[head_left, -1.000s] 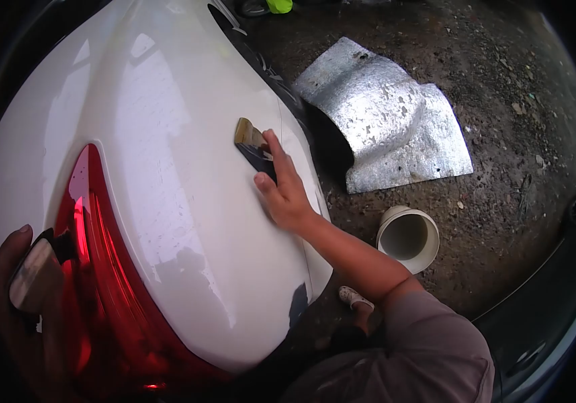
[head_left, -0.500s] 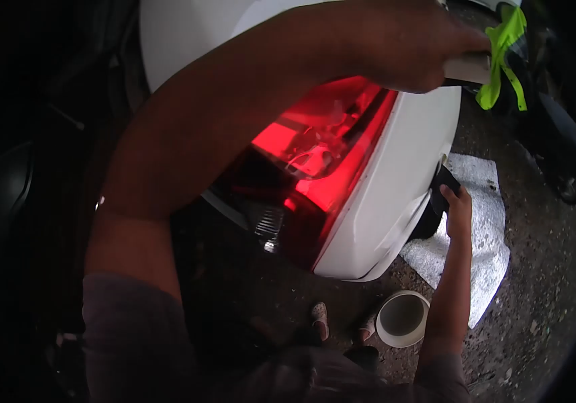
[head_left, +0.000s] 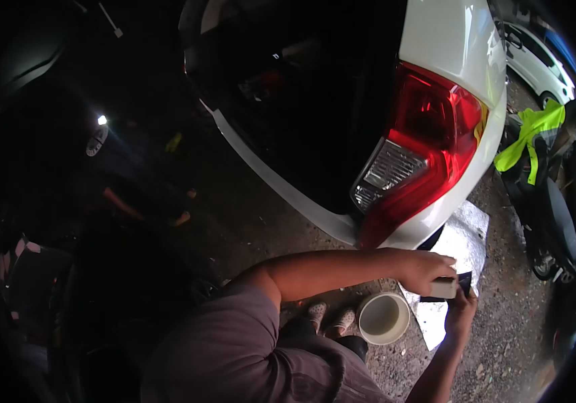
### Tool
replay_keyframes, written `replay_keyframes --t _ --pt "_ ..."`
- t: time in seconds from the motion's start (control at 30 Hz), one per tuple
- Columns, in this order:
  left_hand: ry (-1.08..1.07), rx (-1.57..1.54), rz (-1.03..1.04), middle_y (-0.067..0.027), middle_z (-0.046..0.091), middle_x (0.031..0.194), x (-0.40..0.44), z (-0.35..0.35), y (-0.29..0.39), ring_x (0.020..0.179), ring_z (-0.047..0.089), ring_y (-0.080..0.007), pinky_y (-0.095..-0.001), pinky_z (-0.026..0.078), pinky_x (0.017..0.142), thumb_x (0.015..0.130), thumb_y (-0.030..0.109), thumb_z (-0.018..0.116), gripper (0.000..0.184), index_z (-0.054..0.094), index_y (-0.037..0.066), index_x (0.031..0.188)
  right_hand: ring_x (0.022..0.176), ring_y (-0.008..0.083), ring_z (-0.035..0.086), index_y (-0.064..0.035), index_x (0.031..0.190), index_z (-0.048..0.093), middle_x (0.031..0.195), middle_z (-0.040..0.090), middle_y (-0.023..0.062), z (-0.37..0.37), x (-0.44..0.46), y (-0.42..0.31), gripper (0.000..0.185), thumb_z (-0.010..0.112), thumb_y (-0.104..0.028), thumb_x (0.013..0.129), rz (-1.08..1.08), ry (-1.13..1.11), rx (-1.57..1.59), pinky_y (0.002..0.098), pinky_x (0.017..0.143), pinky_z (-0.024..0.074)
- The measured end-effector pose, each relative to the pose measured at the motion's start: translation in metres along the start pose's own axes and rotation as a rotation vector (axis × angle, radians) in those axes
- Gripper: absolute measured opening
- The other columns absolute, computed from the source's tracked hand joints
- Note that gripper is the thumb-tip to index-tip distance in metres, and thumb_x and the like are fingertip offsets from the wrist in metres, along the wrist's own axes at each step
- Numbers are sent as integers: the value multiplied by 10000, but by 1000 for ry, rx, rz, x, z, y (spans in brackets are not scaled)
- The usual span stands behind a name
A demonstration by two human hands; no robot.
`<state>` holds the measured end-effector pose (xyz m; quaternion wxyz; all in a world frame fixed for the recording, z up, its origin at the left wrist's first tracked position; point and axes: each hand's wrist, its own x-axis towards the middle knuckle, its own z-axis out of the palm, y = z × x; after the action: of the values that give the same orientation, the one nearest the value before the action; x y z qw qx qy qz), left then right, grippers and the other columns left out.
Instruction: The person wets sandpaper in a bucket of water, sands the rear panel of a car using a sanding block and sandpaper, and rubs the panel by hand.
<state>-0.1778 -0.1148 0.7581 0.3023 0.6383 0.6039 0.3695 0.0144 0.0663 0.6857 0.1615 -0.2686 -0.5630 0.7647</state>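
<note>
My left hand point(head_left: 425, 272) is closed around a pale beige block point(head_left: 443, 288). Just beside it, my right hand point(head_left: 461, 310) grips a dark, thin sheet-like piece point(head_left: 464, 282), whose exact kind does not show. Block and dark piece meet or overlap between my hands. Both hands are over a silvery sheet point(head_left: 473, 232) on the ground, close to the rear corner of a white car point(head_left: 450, 27). Higher up on that corner is the car's red tail light point(head_left: 435, 127).
A white bucket point(head_left: 383, 319) stands by my feet in clogs point(head_left: 343, 319). On the right, a motorcycle point(head_left: 560, 215) carries a neon yellow-green cloth point(head_left: 533, 134). Another white car point(head_left: 536, 57) is behind it. At left, in the dark, a person point(head_left: 133, 168) is near a bright light point(head_left: 102, 120).
My left hand has come down from the car's upper side to my right hand, still holding the block. My right hand has moved back from the car's edge. The view has shifted.
</note>
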Motion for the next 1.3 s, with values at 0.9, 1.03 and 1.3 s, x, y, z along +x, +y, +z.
replay_keyframes --t 0.9,1.03,1.3 --pt "-140 -212 -444 -180 720 1258 85 347 -66 1203 678 -416 -490 544 1001 841 -4 643 439 723 50 1269 965 183 755 3 1174 732 1033 812 140 -276 20 63 347 874 -114 879 477 -866 -986 382 895 583" --pt "-188 -183 -493 -189 732 1239 83 411 -136 1201 682 -421 -507 541 991 858 -1 664 380 735 63 1226 865 221 771 -5 1278 684 1040 788 174 -306 11 129 342 768 -78 955 657 -720 -857 392 811 605" --pt "-191 -70 -1224 -281 741 1229 15 559 -380 1176 707 -469 -552 569 968 913 70 698 433 632 52 1340 835 203 766 -52 1405 672 1130 775 133 -343 -2 268 375 641 -11 1034 825 -511 -688 364 780 610"
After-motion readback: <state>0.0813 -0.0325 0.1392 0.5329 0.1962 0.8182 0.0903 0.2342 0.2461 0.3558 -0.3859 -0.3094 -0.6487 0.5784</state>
